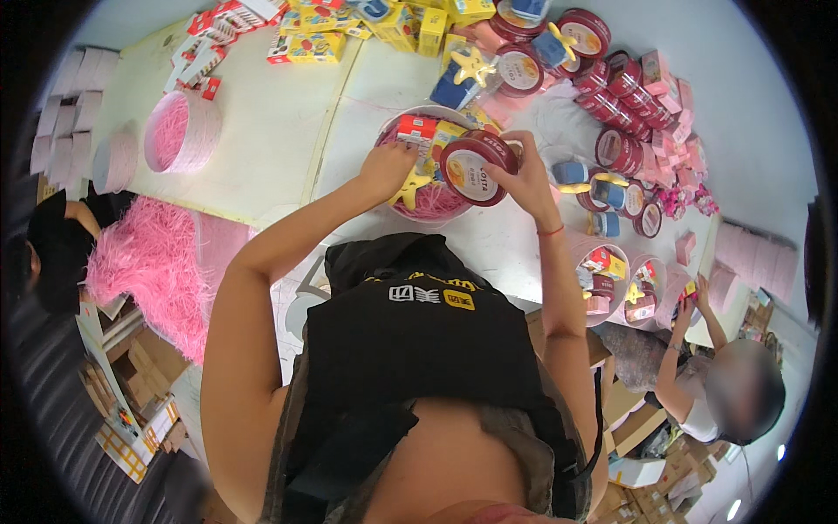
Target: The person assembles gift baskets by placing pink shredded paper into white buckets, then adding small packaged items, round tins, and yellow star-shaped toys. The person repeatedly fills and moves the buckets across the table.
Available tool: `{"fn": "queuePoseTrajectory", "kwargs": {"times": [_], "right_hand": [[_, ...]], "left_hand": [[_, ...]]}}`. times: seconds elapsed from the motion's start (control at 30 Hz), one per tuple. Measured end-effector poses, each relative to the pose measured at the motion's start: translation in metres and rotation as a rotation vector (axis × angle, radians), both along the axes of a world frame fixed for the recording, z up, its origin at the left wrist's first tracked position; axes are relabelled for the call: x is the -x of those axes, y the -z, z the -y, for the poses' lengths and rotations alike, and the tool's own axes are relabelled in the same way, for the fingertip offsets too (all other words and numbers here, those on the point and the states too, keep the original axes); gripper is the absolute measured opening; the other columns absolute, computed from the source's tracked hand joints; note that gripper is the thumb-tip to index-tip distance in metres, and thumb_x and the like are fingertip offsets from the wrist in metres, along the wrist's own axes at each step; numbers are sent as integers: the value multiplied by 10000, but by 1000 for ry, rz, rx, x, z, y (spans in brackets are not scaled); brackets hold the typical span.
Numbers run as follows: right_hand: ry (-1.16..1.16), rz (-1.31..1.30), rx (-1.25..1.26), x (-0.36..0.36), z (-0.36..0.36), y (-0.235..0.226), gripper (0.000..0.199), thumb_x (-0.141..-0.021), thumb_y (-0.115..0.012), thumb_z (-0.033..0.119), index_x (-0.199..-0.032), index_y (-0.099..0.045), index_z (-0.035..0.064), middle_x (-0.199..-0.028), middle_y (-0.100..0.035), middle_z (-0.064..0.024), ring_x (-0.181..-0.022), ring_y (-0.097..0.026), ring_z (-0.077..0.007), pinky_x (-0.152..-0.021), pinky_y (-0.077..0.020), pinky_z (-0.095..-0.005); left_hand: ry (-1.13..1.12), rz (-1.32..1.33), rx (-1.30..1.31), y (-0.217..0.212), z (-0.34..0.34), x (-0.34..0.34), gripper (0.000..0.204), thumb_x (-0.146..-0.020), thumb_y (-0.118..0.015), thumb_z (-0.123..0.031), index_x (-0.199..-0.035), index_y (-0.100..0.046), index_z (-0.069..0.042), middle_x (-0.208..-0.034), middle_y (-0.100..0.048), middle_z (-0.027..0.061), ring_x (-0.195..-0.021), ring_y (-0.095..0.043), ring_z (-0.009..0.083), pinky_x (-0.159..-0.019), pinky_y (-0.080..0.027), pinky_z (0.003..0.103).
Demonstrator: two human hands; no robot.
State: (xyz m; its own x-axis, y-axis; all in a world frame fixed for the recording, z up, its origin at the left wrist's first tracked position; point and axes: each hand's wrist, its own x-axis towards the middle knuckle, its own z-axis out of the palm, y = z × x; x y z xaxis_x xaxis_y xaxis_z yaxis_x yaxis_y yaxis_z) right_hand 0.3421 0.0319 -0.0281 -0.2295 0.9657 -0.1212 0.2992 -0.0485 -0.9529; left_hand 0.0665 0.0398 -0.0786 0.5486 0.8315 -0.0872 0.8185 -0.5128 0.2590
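A round pale box [436, 110] stands on the table in front of me, lined with pink shredded paper [434, 204]. Inside it lie a red and white small box [416, 128], a yellow packet [446, 134] and a yellow star-shaped item [408, 187]. My right hand [526, 179] grips a round dark red tub [469, 171] with a white label, tilted over the right side of the box. At the left rim, my left hand [389, 169] has its fingers curled in beside the red and white box; what they pinch is hidden.
Red tubs [618, 150], pink small boxes [676, 144] and blue items with yellow stars crowd the right side. Yellow cartons [316, 47] lie at the back. Another round box [185, 131] stands left, above heaped pink shreds [148, 266]. A co-worker handles filled round boxes [602, 271] at right.
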Motion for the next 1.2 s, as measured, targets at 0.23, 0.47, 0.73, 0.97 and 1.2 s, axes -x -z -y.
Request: {"fn": "queuePoseTrajectory", "kwargs": {"times": [0.23, 0.47, 0.73, 0.97, 1.2], "right_hand": [[-507, 502, -228, 52, -41, -3, 449, -698, -724, 265, -1078, -639, 41, -1055, -666, -186, -978, -634, -355, -856, -503, -427], [-529, 530, -605, 51, -27, 51, 427, -743, -732, 168, -1156, -660, 92, -1151, -645, -142, -1100, -587, -333, -985, -430, -437], [-353, 543, -478, 60, 1, 77, 563, -731, -704, 99, -1273, -551, 86, -1261, -595, -123, -1213, -518, -325, -1034, -388, -449], [481, 423, -440, -90, -27, 68, 312, -855, -703, 150, -1155, -644, 90, -1196, -628, -127, -1157, -567, -320, -993, -443, -419], [1144, 104, -412, -262, -161, -30, 475, -773, -803, 335, -1019, -623, -29, -979, -656, -150, -843, -629, -237, -734, -503, -356]], "left_hand": [[-26, 66, -40, 8, 4, 9, 305, -807, -586, -90, -1100, -666, -115, -1065, -657, 70, -1056, -604, 264, -814, -539, 390], [-37, 156, 78, 19, 0, 27, 391, -786, -597, -70, -1168, -644, -143, -1127, -679, 59, -1019, -616, 257, -809, -543, 400], [63, 201, -49, 22, 6, 14, 410, -810, -578, -58, -1211, -630, -121, -1157, -672, 58, -969, -635, 268, -770, -551, 388], [-4, 204, 36, 35, 16, 25, 448, -822, -531, -11, -1257, -607, -88, -1210, -662, 87, -1010, -644, 276, -784, -547, 374], [-86, 281, 99, 18, 16, 17, 404, -801, -578, 4, -1195, -635, -68, -1129, -685, 120, -981, -643, 325, -828, -531, 396]]}}
